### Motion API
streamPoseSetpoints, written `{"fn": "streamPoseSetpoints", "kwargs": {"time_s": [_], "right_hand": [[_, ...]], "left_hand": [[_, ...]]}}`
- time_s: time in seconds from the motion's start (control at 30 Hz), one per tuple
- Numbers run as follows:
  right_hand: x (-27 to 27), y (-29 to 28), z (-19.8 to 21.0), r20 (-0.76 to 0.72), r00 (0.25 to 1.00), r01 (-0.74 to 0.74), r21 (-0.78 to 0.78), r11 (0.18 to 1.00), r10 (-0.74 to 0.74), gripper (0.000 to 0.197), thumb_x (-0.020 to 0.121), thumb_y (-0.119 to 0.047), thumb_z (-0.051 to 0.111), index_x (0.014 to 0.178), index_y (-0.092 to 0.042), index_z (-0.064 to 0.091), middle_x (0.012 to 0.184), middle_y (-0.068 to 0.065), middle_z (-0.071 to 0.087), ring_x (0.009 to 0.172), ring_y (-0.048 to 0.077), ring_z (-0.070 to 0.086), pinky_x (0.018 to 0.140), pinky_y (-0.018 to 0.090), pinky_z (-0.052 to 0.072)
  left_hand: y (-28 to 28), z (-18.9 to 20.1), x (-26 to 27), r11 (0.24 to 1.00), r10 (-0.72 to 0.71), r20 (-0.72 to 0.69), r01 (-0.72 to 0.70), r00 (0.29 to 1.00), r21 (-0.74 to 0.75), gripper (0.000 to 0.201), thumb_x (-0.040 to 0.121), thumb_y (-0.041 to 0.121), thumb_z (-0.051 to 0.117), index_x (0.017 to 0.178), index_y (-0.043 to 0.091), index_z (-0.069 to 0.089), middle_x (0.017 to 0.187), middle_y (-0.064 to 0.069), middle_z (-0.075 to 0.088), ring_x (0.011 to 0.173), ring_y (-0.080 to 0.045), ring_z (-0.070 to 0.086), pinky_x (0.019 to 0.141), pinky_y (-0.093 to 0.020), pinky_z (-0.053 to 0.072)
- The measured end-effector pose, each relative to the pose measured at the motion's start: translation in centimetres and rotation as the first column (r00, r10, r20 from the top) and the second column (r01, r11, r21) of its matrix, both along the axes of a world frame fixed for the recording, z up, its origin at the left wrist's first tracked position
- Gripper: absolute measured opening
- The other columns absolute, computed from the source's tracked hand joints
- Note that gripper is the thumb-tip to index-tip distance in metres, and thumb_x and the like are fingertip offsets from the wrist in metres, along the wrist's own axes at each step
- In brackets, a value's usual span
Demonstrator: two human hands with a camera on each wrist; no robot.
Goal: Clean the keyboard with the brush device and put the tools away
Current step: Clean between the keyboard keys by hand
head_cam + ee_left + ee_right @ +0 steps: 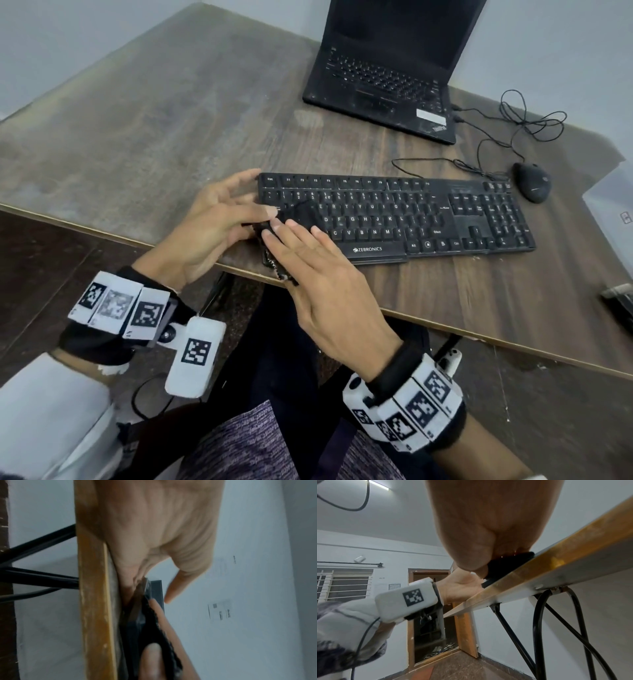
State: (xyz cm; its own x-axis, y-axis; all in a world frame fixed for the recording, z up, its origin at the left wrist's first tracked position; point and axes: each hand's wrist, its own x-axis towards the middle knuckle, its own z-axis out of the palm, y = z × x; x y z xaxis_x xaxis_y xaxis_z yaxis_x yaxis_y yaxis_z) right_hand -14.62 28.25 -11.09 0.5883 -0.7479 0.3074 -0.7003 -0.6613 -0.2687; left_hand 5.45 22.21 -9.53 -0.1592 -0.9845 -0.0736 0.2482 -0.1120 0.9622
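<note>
A black Zebronics keyboard (394, 212) lies near the front edge of the wooden table (154, 120). A black brush device (274, 263) with a speckled edge lies on the keyboard's front left corner and reaches the table edge. My right hand (315, 270) lies flat on it with straight fingers, covering most of it. In the right wrist view the palm (488, 527) presses down on the black device (505, 562). My left hand (219, 219) is at the keyboard's left end, fingers stretched out, lower fingertips touching the device's far end (149, 626).
An open black laptop (387, 68) stands at the back. A black mouse (532, 181) with a looped cable (513, 120) lies to the keyboard's right. A dark object (620, 298) sits at the table's right edge. Black table legs (513, 628) run below the edge.
</note>
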Motion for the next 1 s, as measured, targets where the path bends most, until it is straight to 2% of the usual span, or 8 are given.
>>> {"fn": "streamPoseSetpoints", "kwargs": {"time_s": [0.1, 0.27, 0.4, 0.57, 0.7, 0.8, 0.9, 1.0], "right_hand": [[-0.1, 0.8, -0.1, -0.041, 0.999, 0.022, -0.018, 1.000, -0.023, 0.059, 0.105, -0.011, 0.044, 0.163, -0.012, 0.038, 0.171, 0.003, 0.033, 0.161, 0.017, 0.025, 0.132, 0.043, 0.021], [-3.6, 1.7, 0.8, -0.128, 0.988, 0.086, -0.011, 0.996, -0.086, 0.059, 0.105, -0.018, 0.036, 0.164, -0.018, 0.036, 0.172, -0.006, 0.030, 0.161, 0.009, 0.021, 0.132, 0.042, 0.021], [-8.2, 2.4, 1.2, -0.174, 0.967, 0.192, 0.018, 0.981, -0.186, 0.063, 0.102, -0.018, 0.036, 0.165, -0.025, 0.035, 0.171, -0.012, 0.031, 0.160, 0.004, 0.022, 0.132, 0.044, 0.022], [-13.7, 2.4, 0.9, -0.134, 0.914, 0.384, -0.026, 0.923, -0.384, 0.058, 0.104, -0.016, 0.044, 0.161, -0.024, 0.043, 0.166, -0.008, 0.040, 0.158, 0.011, 0.031, 0.129, 0.050, 0.028], [-10.2, 3.2, 0.2, 0.004, 0.910, 0.414, 0.076, 0.907, -0.415, 0.056, 0.109, -0.013, 0.048, 0.163, -0.024, 0.039, 0.169, -0.008, 0.034, 0.160, 0.008, 0.024, 0.131, 0.046, 0.025], [-4.8, 4.1, -0.2, 0.025, 0.961, 0.272, 0.118, 0.955, -0.277, 0.056, 0.109, -0.017, 0.042, 0.164, -0.024, 0.036, 0.171, -0.007, 0.032, 0.161, 0.005, 0.018, 0.133, 0.041, 0.021], [-1.7, 4.0, -0.2, 0.018, 0.970, 0.240, 0.077, 0.968, -0.242, 0.057, 0.108, -0.026, 0.033, 0.164, -0.019, 0.037, 0.172, -0.004, 0.031, 0.162, 0.009, 0.018, 0.132, 0.036, 0.021], [-2.2, 4.0, -0.1, 0.015, 0.978, 0.206, 0.099, 0.974, -0.209, 0.057, 0.110, -0.028, 0.029, 0.166, -0.023, 0.032, 0.175, -0.009, 0.022, 0.162, 0.004, 0.008, 0.133, 0.031, 0.013]], "left_hand": [[-0.2, -0.1, -1.2, 0.993, 0.118, 0.111, -0.117, 0.987, -0.016, 0.043, 0.092, -0.006, 0.063, 0.132, 0.010, 0.061, 0.113, -0.011, 0.076, 0.101, -0.023, 0.072, 0.083, -0.036, 0.058], [-0.6, -0.8, -1.8, 0.980, 0.197, 0.198, -0.184, 0.960, -0.080, 0.040, 0.094, -0.009, 0.060, 0.112, 0.026, 0.066, 0.088, 0.005, 0.079, 0.079, -0.011, 0.073, 0.071, -0.034, 0.060], [-0.9, -0.9, -1.5, 0.983, 0.180, 0.208, -0.168, 0.961, -0.071, 0.041, 0.094, -0.009, 0.060, 0.117, 0.025, 0.065, 0.092, 0.005, 0.080, 0.081, -0.011, 0.075, 0.066, -0.029, 0.063], [-0.9, -0.9, -1.5, 0.988, 0.146, 0.192, -0.133, 0.971, -0.080, 0.041, 0.095, -0.010, 0.058, 0.114, 0.025, 0.067, 0.094, 0.003, 0.080, 0.084, -0.012, 0.076, 0.063, -0.026, 0.060], [-0.8, -0.9, -1.6, 0.987, 0.149, 0.167, -0.136, 0.975, -0.091, 0.041, 0.095, -0.012, 0.056, 0.113, 0.023, 0.067, 0.091, 0.002, 0.080, 0.081, -0.012, 0.076, 0.062, -0.026, 0.061], [-0.8, -0.9, -1.7, 0.985, 0.157, 0.166, -0.143, 0.974, -0.097, 0.041, 0.095, -0.013, 0.054, 0.114, 0.022, 0.066, 0.091, 0.002, 0.079, 0.079, -0.010, 0.075, 0.061, -0.027, 0.061], [-0.9, -0.7, -1.6, 0.981, 0.185, 0.160, -0.172, 0.970, -0.092, 0.041, 0.096, -0.011, 0.054, 0.121, 0.020, 0.064, 0.102, -0.003, 0.076, 0.084, -0.011, 0.073, 0.065, -0.028, 0.063], [-0.7, -0.8, -1.4, 0.983, 0.176, 0.154, -0.167, 0.972, -0.074, 0.042, 0.095, -0.010, 0.057, 0.128, 0.015, 0.062, 0.112, -0.008, 0.076, 0.095, -0.019, 0.073, 0.071, -0.031, 0.063]]}}
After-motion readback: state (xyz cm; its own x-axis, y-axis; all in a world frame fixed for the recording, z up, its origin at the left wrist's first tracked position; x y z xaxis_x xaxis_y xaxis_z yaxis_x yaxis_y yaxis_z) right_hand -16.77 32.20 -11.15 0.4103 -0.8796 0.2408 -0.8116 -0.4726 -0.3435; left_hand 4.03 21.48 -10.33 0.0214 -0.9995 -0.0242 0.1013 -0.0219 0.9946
